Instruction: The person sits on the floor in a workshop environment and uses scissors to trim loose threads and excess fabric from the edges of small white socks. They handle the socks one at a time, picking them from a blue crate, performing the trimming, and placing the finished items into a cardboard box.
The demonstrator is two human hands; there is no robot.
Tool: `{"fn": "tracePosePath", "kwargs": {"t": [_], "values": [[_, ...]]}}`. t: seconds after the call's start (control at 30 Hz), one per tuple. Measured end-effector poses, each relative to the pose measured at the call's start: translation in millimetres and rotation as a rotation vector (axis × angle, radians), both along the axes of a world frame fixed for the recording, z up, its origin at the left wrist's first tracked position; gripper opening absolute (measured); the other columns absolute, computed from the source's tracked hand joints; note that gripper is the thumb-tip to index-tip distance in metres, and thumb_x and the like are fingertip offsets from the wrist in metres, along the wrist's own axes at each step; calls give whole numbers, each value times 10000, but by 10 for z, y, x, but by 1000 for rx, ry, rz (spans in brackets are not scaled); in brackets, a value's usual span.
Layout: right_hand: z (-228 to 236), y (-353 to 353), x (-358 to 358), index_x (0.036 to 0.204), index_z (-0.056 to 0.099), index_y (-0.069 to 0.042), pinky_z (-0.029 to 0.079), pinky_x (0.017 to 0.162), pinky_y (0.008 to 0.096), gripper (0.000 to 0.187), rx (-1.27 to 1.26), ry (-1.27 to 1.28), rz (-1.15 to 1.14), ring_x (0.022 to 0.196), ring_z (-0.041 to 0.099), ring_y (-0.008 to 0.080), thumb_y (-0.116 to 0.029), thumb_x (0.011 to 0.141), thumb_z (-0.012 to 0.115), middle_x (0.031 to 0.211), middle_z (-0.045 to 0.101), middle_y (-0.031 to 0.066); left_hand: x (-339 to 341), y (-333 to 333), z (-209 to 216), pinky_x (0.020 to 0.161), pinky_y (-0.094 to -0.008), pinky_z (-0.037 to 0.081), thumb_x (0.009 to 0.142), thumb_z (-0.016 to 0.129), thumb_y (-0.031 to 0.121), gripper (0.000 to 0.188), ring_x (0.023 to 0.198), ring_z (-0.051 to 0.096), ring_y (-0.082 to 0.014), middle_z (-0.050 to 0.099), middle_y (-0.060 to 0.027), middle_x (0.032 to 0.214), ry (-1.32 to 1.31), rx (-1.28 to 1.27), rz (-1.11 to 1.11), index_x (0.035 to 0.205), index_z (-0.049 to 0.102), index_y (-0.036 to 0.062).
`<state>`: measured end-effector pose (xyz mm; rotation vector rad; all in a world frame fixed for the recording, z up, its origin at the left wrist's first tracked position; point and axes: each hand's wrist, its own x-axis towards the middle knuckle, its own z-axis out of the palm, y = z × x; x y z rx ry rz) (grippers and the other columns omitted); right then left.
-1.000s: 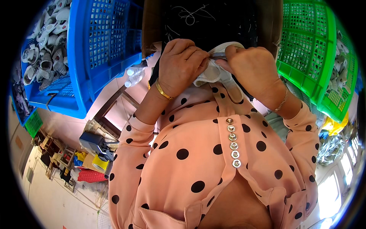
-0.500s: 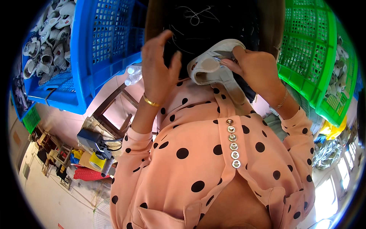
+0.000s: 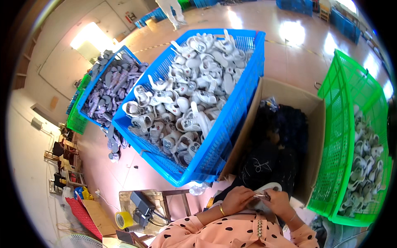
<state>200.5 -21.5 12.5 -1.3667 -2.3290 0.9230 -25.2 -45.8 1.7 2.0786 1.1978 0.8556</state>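
A small white shoe (image 3: 273, 187) lies over my lap at the lower middle, its upper partly covered by my hands. My left hand (image 3: 237, 201), with a gold bangle at the wrist, is closed, fingertips pressed at the shoe's near left side. My right hand (image 3: 280, 203) is closed too, against the shoe's right side. Between my fingers shows a small shiny metal tool (image 3: 260, 196), seemingly in my right hand; its exact kind is too small to make out. Loose pale threads (image 3: 261, 164) lie on the dark cloth over my legs, just beyond the shoe.
A blue crate (image 3: 188, 175) heaped with white shoes stands ahead left. Right of it is an open cardboard box (image 3: 318, 124); farther right, a green crate (image 3: 331, 165) holds more shoes. At lower left, a stool (image 3: 159, 200) carries a black device and yellow tape. A person (image 3: 170, 10) stands far off.
My view has lifted from my lap to the wider room. My left hand, raised and spread before, has come down and closed at the shoe beside my right hand.
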Motion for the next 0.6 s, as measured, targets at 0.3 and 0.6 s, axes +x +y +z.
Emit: {"fn": "tracePosePath", "kwargs": {"t": [0.3,0.6], "values": [[-67,-76,76,847,622,-51,484,564,399,206,-31,117,-101,648,630,357,-235,791,695,700,627,153,87,83,24,717,-373,505,838,673,102,169,843,637,-291,674,-110,929,30,18,-15,991,690,31],[-11,-197,90,804,610,-30,456,541,413,210,34,208,-128,623,608,368,-228,795,683,678,601,176,114,80,197,746,-352,511,853,685,125,183,870,635,-277,677,-97,926,-2,-101,-97,1015,696,42]]}}
